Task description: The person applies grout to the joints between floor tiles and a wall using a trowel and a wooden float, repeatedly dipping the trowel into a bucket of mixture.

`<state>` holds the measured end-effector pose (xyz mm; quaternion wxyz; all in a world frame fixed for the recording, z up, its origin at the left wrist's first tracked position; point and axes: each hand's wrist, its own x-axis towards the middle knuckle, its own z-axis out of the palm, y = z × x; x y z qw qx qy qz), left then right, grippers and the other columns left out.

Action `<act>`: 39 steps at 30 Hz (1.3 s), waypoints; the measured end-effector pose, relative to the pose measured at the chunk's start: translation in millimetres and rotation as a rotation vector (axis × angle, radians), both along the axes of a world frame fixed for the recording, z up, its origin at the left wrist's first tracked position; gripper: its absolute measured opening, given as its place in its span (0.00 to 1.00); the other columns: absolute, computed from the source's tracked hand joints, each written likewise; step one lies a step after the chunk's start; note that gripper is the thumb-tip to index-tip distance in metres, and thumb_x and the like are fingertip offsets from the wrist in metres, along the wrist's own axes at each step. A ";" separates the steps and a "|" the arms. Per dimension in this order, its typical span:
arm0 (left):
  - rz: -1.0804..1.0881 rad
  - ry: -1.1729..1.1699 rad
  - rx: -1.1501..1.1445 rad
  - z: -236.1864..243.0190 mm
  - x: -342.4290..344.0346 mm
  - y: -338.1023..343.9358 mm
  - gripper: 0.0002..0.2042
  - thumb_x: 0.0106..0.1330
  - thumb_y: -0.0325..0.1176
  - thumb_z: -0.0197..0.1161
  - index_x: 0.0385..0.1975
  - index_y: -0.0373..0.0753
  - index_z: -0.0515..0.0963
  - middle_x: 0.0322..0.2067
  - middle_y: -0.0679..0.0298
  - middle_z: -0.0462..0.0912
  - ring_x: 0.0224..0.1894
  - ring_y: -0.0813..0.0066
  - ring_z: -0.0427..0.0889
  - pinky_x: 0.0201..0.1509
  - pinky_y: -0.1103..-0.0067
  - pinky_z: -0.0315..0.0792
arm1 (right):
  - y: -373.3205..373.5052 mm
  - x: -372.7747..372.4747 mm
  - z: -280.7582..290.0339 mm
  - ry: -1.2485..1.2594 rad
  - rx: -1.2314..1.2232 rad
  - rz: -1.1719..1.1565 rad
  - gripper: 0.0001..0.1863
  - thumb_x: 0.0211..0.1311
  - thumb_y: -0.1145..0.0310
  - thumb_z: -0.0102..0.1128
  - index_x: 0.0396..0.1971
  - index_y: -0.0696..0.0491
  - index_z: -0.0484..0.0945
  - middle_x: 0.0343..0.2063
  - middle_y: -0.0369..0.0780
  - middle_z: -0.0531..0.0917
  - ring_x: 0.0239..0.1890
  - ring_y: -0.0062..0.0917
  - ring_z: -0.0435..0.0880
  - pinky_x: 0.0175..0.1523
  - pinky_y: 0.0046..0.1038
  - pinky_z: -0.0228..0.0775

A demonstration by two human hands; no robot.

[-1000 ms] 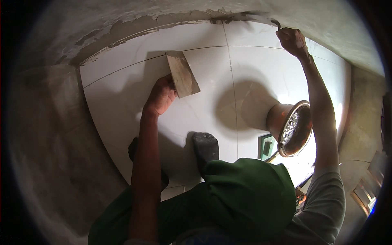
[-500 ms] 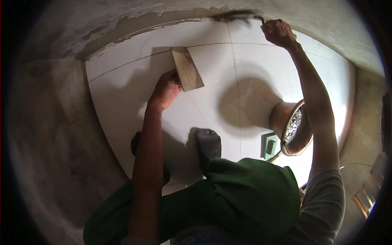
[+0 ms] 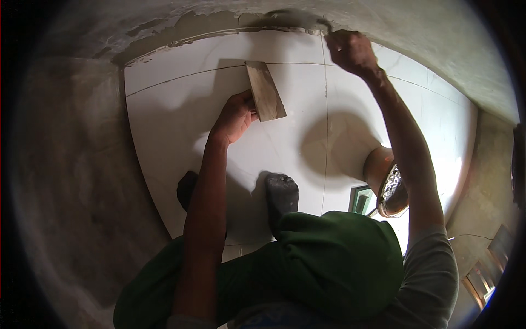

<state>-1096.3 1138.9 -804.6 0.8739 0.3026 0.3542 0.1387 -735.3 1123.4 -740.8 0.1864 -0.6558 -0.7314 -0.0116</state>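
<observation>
My left hand (image 3: 235, 118) grips a flat, mortar-stained rectangular board (image 3: 264, 93) above the white tiled floor (image 3: 164, 126). Up at the wall's foot, my right hand (image 3: 352, 54) is closed on a dark trowel (image 3: 329, 26), its blade dim against a band of rough wet mortar (image 3: 194, 22). The trowel's handle is mostly hidden in my fist.
A bucket (image 3: 374, 164) with wet contents stands on the tiles under my right forearm, beside a green float (image 3: 361, 200). My dark-shod feet (image 3: 282, 194) are below. Grey plastered walls (image 3: 71, 164) close in at left, top and right. A wooden-framed object (image 3: 476, 279) is at lower right.
My right hand and the trowel have moved left along the wall's foot. My left hand and the board have shifted slightly up and to the right in the view.
</observation>
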 end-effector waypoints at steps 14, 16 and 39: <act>-0.014 -0.057 0.048 -10.7 16.3 -8.9 0.19 0.80 0.27 0.55 0.67 0.31 0.75 0.60 0.57 0.85 0.61 0.66 0.84 0.71 0.65 0.75 | 40.1 -48.2 -19.2 -0.125 -0.090 0.053 0.11 0.65 0.68 0.59 0.25 0.55 0.86 0.25 0.50 0.88 0.27 0.50 0.88 0.36 0.47 0.83; 0.027 -0.109 0.007 -14.0 11.6 -9.5 0.20 0.80 0.31 0.58 0.68 0.31 0.75 0.60 0.57 0.84 0.61 0.67 0.84 0.71 0.65 0.76 | 51.4 -65.6 -14.8 -0.027 -0.033 -0.016 0.11 0.65 0.67 0.59 0.26 0.55 0.86 0.25 0.51 0.88 0.27 0.50 0.88 0.36 0.48 0.83; -0.008 -0.183 0.054 -31.0 25.4 -17.3 0.25 0.80 0.33 0.59 0.73 0.32 0.71 0.68 0.59 0.78 0.70 0.67 0.76 0.76 0.65 0.68 | -444.2 -17.0 246.1 -0.478 -0.752 -0.848 0.11 0.67 0.66 0.64 0.25 0.55 0.81 0.26 0.46 0.84 0.32 0.45 0.83 0.38 0.47 0.75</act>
